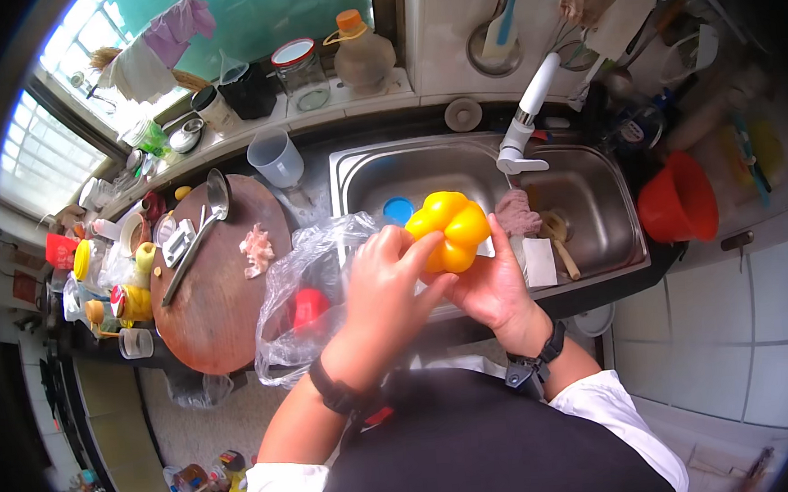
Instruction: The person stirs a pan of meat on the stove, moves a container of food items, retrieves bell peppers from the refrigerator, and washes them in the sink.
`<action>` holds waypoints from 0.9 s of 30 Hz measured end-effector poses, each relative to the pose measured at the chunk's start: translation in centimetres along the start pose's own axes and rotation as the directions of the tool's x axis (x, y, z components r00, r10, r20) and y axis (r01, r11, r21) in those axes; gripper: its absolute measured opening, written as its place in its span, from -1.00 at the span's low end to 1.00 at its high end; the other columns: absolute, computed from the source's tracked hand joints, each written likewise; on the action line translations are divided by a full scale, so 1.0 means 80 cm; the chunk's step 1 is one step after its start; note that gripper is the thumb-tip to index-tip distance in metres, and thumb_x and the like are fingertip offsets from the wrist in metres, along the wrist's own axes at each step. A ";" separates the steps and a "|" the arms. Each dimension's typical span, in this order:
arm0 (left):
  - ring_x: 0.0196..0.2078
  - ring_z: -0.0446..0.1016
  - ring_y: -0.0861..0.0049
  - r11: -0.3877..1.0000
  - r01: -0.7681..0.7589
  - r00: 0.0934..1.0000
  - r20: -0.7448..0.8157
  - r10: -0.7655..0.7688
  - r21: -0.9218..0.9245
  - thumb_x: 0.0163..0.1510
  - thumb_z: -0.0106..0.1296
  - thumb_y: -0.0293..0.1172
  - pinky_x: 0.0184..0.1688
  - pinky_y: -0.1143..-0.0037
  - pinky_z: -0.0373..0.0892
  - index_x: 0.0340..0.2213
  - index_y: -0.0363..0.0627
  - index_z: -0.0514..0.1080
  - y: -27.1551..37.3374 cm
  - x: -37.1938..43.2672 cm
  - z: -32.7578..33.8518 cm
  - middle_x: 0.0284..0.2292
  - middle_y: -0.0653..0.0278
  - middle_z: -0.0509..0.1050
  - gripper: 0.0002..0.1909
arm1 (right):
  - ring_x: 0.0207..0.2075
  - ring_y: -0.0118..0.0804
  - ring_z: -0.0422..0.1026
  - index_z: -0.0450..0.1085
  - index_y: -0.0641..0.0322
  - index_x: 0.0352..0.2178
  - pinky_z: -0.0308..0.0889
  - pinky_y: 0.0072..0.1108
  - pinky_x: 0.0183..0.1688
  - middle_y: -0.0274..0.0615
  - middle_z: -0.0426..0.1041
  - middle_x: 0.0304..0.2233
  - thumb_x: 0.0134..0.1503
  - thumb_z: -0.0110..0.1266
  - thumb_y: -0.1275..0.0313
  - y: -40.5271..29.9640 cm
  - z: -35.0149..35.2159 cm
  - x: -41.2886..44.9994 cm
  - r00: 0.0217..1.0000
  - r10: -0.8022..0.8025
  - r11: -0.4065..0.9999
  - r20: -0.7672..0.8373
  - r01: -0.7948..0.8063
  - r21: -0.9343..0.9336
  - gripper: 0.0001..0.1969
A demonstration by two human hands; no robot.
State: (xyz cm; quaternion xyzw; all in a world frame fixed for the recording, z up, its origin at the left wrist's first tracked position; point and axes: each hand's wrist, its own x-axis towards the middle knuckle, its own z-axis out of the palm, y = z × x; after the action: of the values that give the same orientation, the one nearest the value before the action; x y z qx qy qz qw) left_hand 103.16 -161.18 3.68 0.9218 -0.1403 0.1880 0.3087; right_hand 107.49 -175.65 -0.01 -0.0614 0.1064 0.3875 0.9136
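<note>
A glossy yellow bell pepper [453,232] is held up over the front of the steel sink, its lobed end facing me. My right hand [495,290] cups it from below and the right side. On the left side, the fingers of my left hand [396,280] press against it, hiding part of its skin. Close to my left wrist lies a clear plastic bag [282,293] with a smooth red item [310,310] showing through; its kind is unclear.
The double-basin sink [422,151] has a white faucet [525,119], a pinkish cloth [518,213] and a wooden-handled tool [566,259]. Left is a round cutting board [216,331] with raw meat [257,251], a ladle [217,192] and a cleaver-like tool [188,258]. A red bucket [677,198] stands right.
</note>
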 end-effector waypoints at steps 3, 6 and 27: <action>-0.42 0.29 0.32 0.988 -0.049 0.999 -0.003 0.050 0.146 -0.33 0.17 -0.36 -0.35 0.42 0.25 -0.29 -0.09 0.37 0.001 0.007 0.003 -0.49 0.21 0.26 -0.56 | 0.01 -0.18 0.15 0.04 0.13 0.02 0.04 -0.31 0.06 -0.14 0.15 0.00 0.02 -0.20 -0.05 -0.012 -0.008 0.003 0.999 0.032 0.999 0.032 -0.032 -0.010 -0.37; -0.41 0.30 0.34 0.970 -0.081 0.997 0.003 0.083 0.228 -0.35 0.17 -0.38 -0.36 0.43 0.25 -0.33 -0.07 0.38 -0.003 0.012 0.004 -0.49 0.23 0.26 -0.59 | 0.02 -0.18 0.13 0.04 0.13 0.01 0.01 -0.30 0.07 -0.14 0.15 0.00 0.03 -0.20 -0.04 -0.017 -0.007 0.005 0.997 0.070 0.997 0.028 -0.069 -0.032 -0.38; -0.39 0.34 0.32 0.991 -0.044 0.999 -0.025 0.047 0.128 -0.35 0.14 -0.41 -0.36 0.42 0.29 -0.37 -0.09 0.35 0.002 0.017 0.017 -0.48 0.24 0.32 -0.63 | 0.03 -0.16 0.12 0.04 0.17 0.01 -0.02 -0.32 0.09 -0.12 0.14 0.00 0.02 -0.17 -0.01 -0.033 -0.005 0.005 0.989 0.128 0.992 0.075 -0.129 0.006 -0.38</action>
State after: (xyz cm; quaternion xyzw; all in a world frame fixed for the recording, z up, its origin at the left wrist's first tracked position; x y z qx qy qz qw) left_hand 104.67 -162.37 3.32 0.9335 -0.1445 0.2166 0.2467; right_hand 109.57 -177.29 -0.40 -0.0349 0.0781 0.4471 0.8904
